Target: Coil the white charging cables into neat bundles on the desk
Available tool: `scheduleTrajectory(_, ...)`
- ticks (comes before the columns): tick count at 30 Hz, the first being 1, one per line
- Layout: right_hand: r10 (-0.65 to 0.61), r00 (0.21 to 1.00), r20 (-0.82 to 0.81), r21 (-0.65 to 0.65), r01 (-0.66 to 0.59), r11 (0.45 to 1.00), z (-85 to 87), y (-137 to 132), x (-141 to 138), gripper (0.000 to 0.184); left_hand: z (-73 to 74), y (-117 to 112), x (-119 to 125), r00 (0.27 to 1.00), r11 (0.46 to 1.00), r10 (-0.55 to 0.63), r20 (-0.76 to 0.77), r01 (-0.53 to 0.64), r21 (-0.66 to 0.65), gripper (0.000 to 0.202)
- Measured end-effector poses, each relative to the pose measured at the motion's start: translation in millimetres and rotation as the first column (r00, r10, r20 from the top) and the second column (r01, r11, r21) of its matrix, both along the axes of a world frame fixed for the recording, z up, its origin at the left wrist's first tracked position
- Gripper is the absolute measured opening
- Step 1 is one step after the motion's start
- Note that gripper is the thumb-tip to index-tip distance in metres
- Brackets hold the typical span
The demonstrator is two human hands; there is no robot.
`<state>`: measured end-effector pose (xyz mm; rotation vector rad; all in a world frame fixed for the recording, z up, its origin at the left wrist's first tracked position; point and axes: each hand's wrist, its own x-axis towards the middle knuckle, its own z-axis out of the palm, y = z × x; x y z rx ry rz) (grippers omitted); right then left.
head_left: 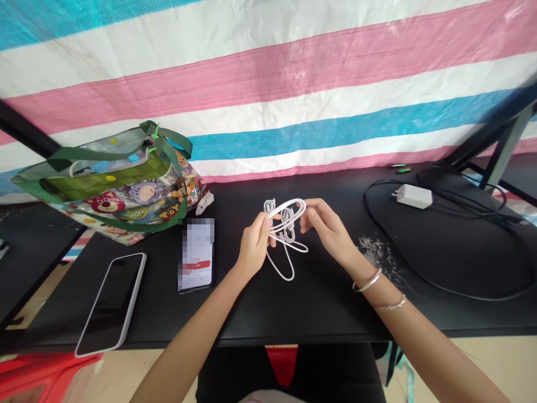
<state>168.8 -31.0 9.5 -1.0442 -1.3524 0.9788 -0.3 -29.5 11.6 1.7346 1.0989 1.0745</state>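
Note:
My left hand point(254, 242) is closed around one side of a looped white cable point(293, 205), held over the black table. The loops spread rightward from its fingers, and a slack length hangs below them. My right hand point(328, 226) has its fingers curled at the right end of the loops, pinching the cable there. Just behind the held loops are a small white cable bundle point(269, 206) and a second coiled bundle point(287, 217), partly covered by the loops and the left fingers.
A patterned tote bag point(145, 193) stands at back left. In front of it are a lit phone point(197, 254) and a larger dark-screened device point(111, 302). To the right lie a white charger plug point(414, 196), a black cord point(403, 254) and pale crumbs point(377, 252).

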Motion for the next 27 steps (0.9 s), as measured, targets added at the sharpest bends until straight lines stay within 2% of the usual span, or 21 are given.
scheduleTrajectory(6,0.121,0.975,0.184,-0.045,-0.114,0.992,4.5,0.1,7.5,0.026,-3.5,5.9,-1.9,0.988,0.999,0.037,0.153,-0.031,-0.037,0.043)
scheduleTrajectory(11,0.338,0.862,0.378,-0.018,-0.358,0.933,14.3,-3.1,14.0,0.019,-3.9,10.2,-4.4,0.966,0.996,0.070,0.249,-0.052,-0.078,0.047)
scheduleTrajectory(15,0.372,0.805,0.462,0.037,-0.437,0.899,16.0,-3.7,16.5,0.018,-2.3,11.6,-6.4,0.964,0.990,0.101,0.247,-0.072,-0.122,0.044)
scheduleTrajectory(18,0.344,0.815,0.466,0.077,-0.426,0.902,15.8,-3.7,14.1,0.019,-2.1,12.2,-7.4,0.967,0.989,0.109,0.229,-0.083,-0.122,0.043)
scheduleTrajectory(23,0.201,0.895,0.397,0.126,-0.270,0.955,16.9,-4.8,8.6,0.029,-3.5,11.9,-7.3,0.980,0.993,0.106,0.168,-0.095,-0.069,0.045)
scheduleTrajectory(27,0.100,0.936,0.337,0.163,-0.163,0.973,17.2,-6.0,6.3,0.031,-4.0,10.0,-5.7,0.990,0.997,0.073,0.117,-0.068,-0.046,0.044)
